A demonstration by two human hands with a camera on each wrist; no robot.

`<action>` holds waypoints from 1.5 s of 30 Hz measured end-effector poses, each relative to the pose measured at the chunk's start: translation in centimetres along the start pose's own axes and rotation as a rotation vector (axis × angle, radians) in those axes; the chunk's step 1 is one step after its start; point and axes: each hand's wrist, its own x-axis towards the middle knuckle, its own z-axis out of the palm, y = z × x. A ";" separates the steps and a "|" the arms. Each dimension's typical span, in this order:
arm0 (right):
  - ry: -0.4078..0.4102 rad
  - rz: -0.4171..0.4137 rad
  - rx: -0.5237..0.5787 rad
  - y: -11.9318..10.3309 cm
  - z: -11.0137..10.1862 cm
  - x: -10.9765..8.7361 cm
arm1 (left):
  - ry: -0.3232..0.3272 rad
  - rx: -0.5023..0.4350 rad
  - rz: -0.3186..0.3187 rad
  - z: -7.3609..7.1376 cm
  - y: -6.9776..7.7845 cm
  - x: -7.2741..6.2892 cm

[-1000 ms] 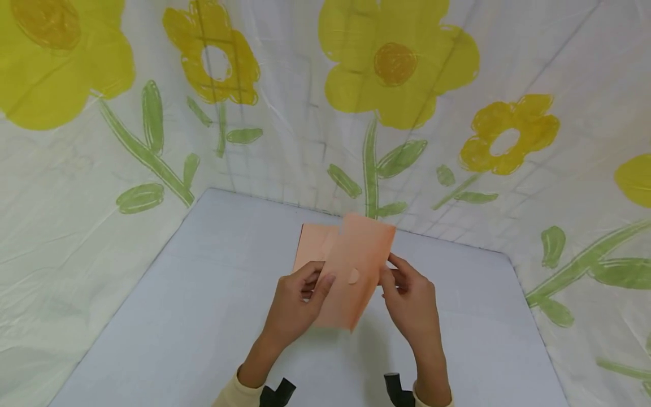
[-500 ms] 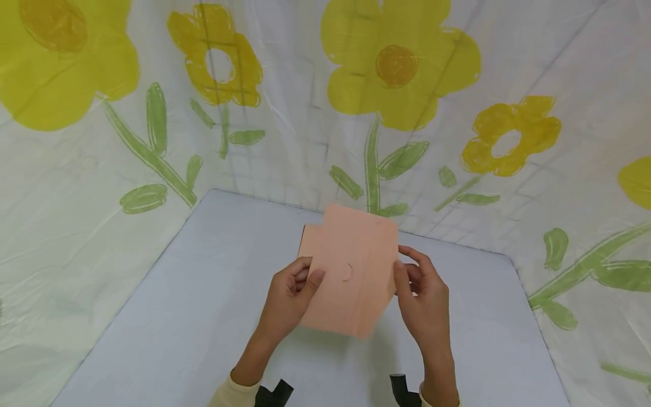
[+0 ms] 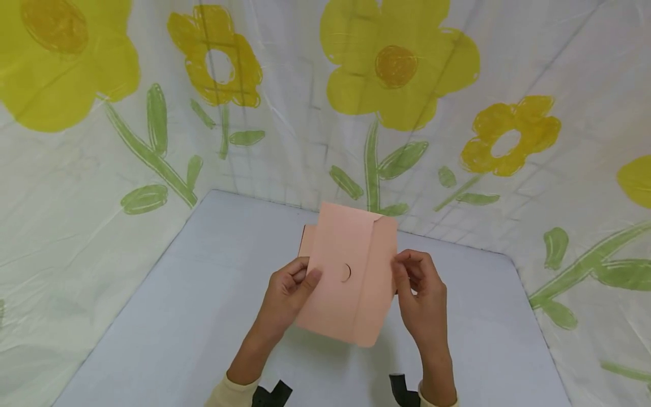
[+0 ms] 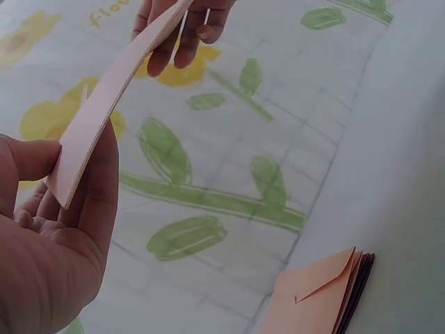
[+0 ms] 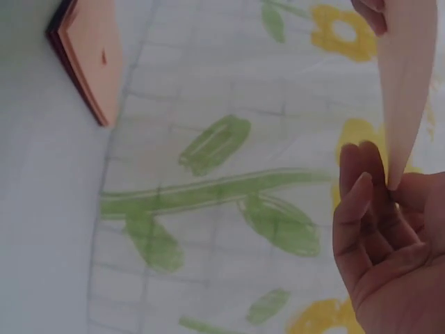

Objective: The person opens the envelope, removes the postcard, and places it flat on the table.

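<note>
A peach-pink paper envelope [image 3: 338, 243] with a half-round slit is held up above the table, its broad face toward the head camera. My left hand [image 3: 290, 291] pinches its left edge, thumb in front and fingers behind. The right edge is pinched by my right hand [image 3: 422, 294] between thumb and index finger; the right wrist view shows that hand's other fingers [image 5: 354, 195] loosely bent. In the left wrist view the envelope [image 4: 104, 104] appears nearly edge-on. Behind it lies a stack of similar envelopes [image 4: 313, 299], mostly hidden in the head view.
The white table [image 3: 203, 294] extends around both hands. A white sheet printed with yellow flowers [image 3: 396, 68] and green leaves rises behind and at the sides. Black mounts [image 3: 402, 390] sit at both wrists.
The envelope has turned from a slanted view to face the head camera, and its right part has spread flatter. My right hand has shifted right with that edge; the left has moved slightly left.
</note>
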 end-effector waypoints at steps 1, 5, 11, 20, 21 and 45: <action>0.002 0.007 -0.001 0.0 0.0 0.0 | 0.002 0.006 0.006 0.0 0.0 0.0; -0.013 0.040 0.002 -0.3 0.2 -0.1 | 0.012 0.046 0.037 0.2 -0.1 0.1; -0.082 0.024 0.014 -0.7 0.6 -0.2 | 0.023 0.112 0.086 0.5 -0.2 0.2; -0.159 0.075 0.014 -0.5 1.1 -0.3 | 0.017 0.114 0.113 0.6 0.1 0.2; -0.165 0.082 0.018 -0.5 1.1 -0.3 | 0.018 0.110 0.115 0.6 0.0 0.2; -0.252 0.131 0.119 -0.6 1.9 -0.7 | 0.020 0.085 0.110 0.6 -0.4 0.3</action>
